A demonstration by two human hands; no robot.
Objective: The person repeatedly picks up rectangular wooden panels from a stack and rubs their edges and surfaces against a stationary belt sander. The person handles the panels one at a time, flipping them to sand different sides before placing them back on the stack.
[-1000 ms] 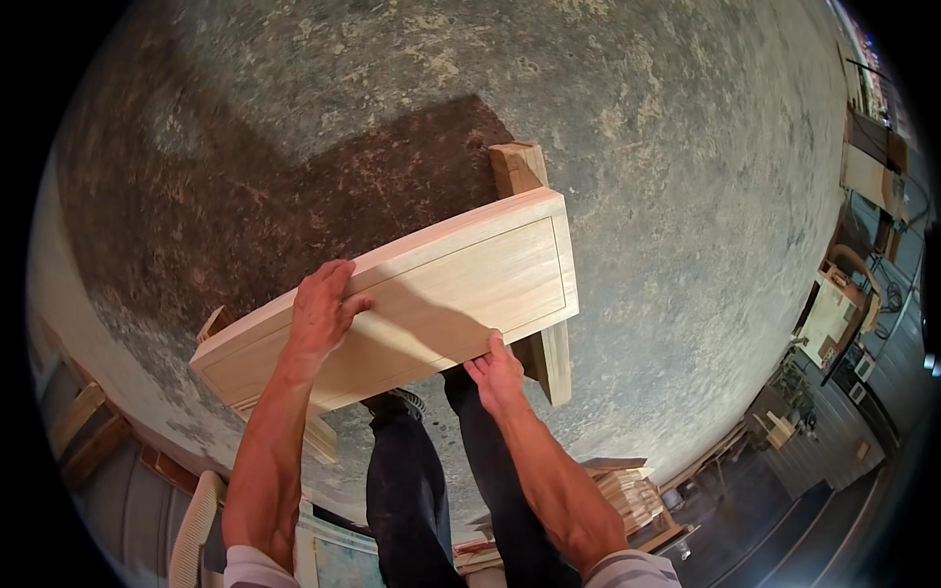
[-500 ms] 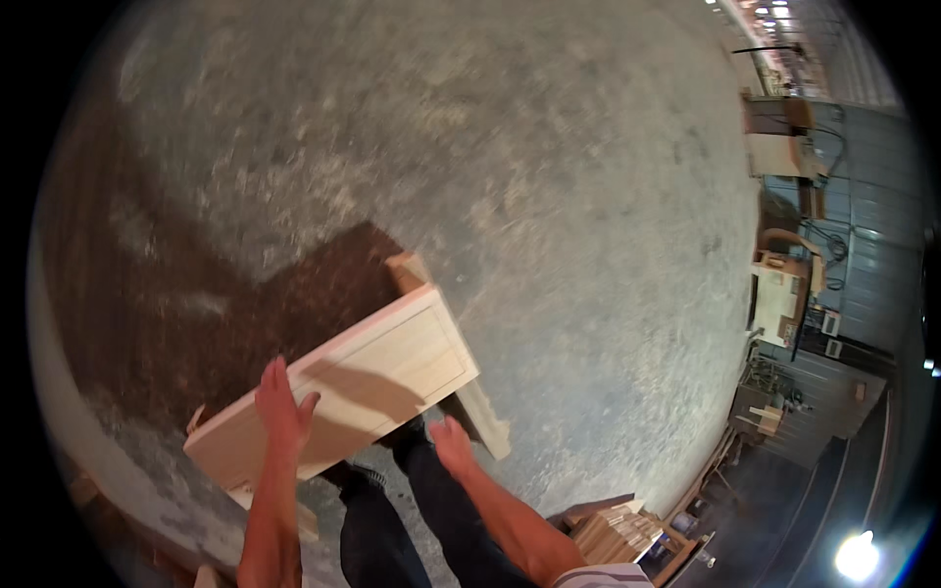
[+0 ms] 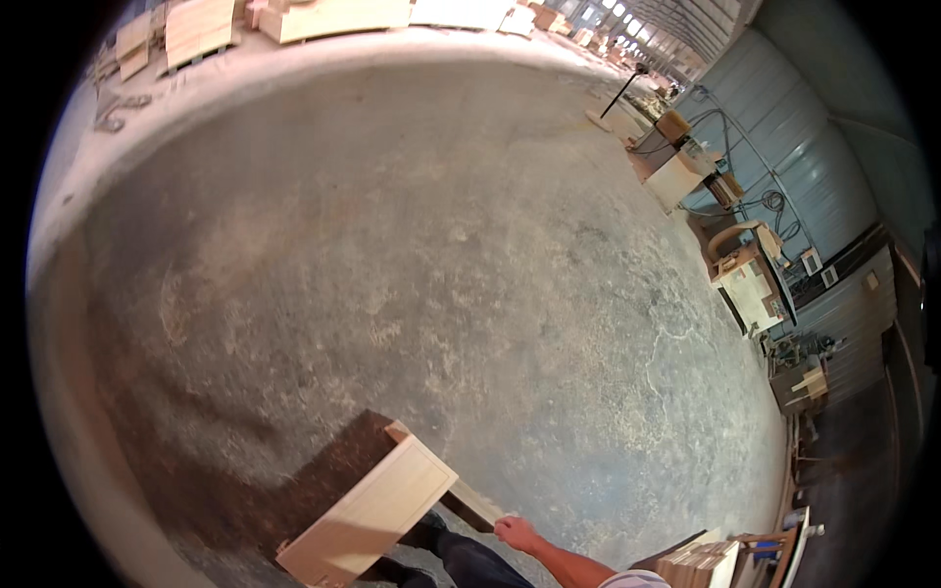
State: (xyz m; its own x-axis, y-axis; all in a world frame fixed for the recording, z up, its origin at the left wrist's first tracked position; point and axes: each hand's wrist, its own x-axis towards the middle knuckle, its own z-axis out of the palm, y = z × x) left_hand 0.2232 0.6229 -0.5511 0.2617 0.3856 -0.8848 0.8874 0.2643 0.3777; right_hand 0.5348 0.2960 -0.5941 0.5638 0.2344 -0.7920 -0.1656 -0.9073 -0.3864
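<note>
A small bench of pale bare wood, with a flat rectangular top (image 3: 377, 510), stands at the lower edge, in front of my legs. One bench leg (image 3: 475, 510) runs from beneath the top toward the lower right. At its far end is my right hand (image 3: 517, 534), fingers curled against the wood as if holding it. A short wooden end (image 3: 396, 431) sticks out past the top's far corner. My left hand is out of the picture. The near end of the bench is cut off by the lower rim.
Worn grey concrete floor (image 3: 441, 274) spreads ahead, with a dark shadow left of the bench. Stacked boards (image 3: 698, 563) lie at the lower right. Machines and a wooden workbench (image 3: 753, 294) line the metal wall at right. Large pale wooden stacks (image 3: 338, 18) stand far off.
The view has tilted up, so the bench sits lower. My left hand, earlier over the top, has gone from view. My right hand has reached the leg's end.
</note>
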